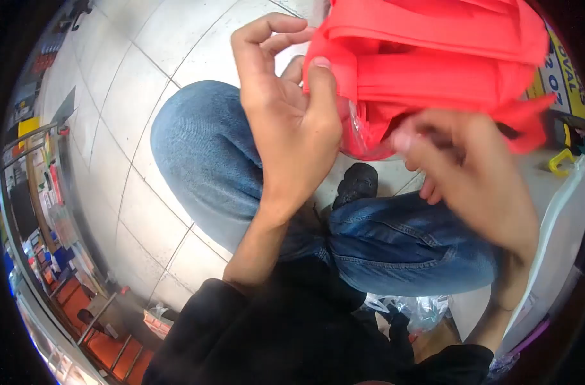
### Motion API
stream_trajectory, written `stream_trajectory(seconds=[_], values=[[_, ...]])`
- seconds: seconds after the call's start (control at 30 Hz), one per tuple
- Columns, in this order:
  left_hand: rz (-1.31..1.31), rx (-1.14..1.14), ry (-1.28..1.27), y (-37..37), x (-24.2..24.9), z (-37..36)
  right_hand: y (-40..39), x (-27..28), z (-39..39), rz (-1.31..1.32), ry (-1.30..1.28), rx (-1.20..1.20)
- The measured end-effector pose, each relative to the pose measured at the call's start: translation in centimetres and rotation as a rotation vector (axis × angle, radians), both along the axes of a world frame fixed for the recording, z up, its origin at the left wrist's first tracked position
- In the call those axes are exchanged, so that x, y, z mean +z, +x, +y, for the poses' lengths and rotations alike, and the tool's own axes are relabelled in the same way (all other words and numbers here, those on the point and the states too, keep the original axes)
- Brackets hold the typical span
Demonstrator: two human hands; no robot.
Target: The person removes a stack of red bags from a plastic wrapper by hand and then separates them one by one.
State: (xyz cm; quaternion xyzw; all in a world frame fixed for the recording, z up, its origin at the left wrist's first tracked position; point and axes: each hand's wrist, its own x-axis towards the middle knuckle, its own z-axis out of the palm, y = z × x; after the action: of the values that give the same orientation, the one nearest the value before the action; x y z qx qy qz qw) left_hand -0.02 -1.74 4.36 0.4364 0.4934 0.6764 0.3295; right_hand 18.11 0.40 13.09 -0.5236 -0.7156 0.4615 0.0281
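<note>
A bright red folded fabric item in a clear plastic wrap fills the top right of the head view. My left hand pinches its left edge between thumb and fingers, the index finger curled above. My right hand is blurred and grips the lower edge of the red fabric and plastic from below. Both hands hold it over my knees, which are in blue jeans.
White floor tiles lie below my legs, and a black shoe shows between the knees. Shop shelves with goods curve along the left. Crumpled clear plastic lies near my right thigh. A white panel stands at right.
</note>
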Motion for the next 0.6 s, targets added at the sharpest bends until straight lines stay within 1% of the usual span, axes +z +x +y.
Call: stream_trajectory(seconds=[0.07, 0.1, 0.17, 0.2, 0.27, 0.3, 0.33, 0.37, 0.4, 0.43, 0.47, 0.5, 0.53, 0.6], values=[[0.029, 0.009, 0.001, -0.1, 0.2, 0.0, -0.5, 0.2, 1.8, 0.110, -0.288, -0.273], [0.012, 0.021, 0.027, -0.2, 0.0, 0.1, -0.7, 0.0, 2.4, 0.105, -0.286, -0.289], [-0.028, 0.019, 0.065, -0.1, 0.0, 0.3, -1.0, -0.5, 3.3, 0.072, 0.026, -0.238], [-0.035, 0.003, 0.070, 0.2, 0.0, 0.3, -1.2, -0.9, 3.7, 0.066, 0.033, -0.254], [-0.004, -0.035, 0.081, 0.3, -0.1, 0.4, -1.8, -2.3, 4.7, 0.207, 0.120, -0.168], [-0.002, -0.037, 0.090, 0.1, -0.2, 0.3, -2.0, -3.6, 5.1, 0.284, 0.229, -0.163], [0.046, -0.082, 0.105, -0.3, -0.4, 0.3, -2.0, -4.0, 5.8, 0.289, 0.238, -0.161], [0.094, -0.124, 0.120, -0.6, -0.4, 0.1, -1.9, -4.4, 6.5, 0.302, 0.180, -0.130], [0.097, -0.117, 0.128, -0.9, -0.3, -0.1, -1.8, -4.7, 7.0, 0.315, 0.123, -0.095], [0.242, -0.031, 0.073, -1.2, 0.0, -0.6, -1.8, -4.9, 6.8, 0.319, 0.130, -0.086], [0.386, 0.059, 0.014, -1.7, 0.1, -0.9, -1.8, -5.1, 6.3, 0.417, 0.125, -0.199], [0.502, 0.071, 0.006, -2.3, 0.2, -1.3, -1.8, -5.5, 5.8, 0.516, 0.113, -0.313], [0.512, 0.081, 0.001, -2.8, 0.1, -1.3, -1.6, -6.1, 5.6, 0.526, 0.106, -0.304], [0.625, 0.151, -0.037, -3.5, -0.1, -1.4, -1.1, -7.2, 5.2, 0.709, 0.148, -0.409]])
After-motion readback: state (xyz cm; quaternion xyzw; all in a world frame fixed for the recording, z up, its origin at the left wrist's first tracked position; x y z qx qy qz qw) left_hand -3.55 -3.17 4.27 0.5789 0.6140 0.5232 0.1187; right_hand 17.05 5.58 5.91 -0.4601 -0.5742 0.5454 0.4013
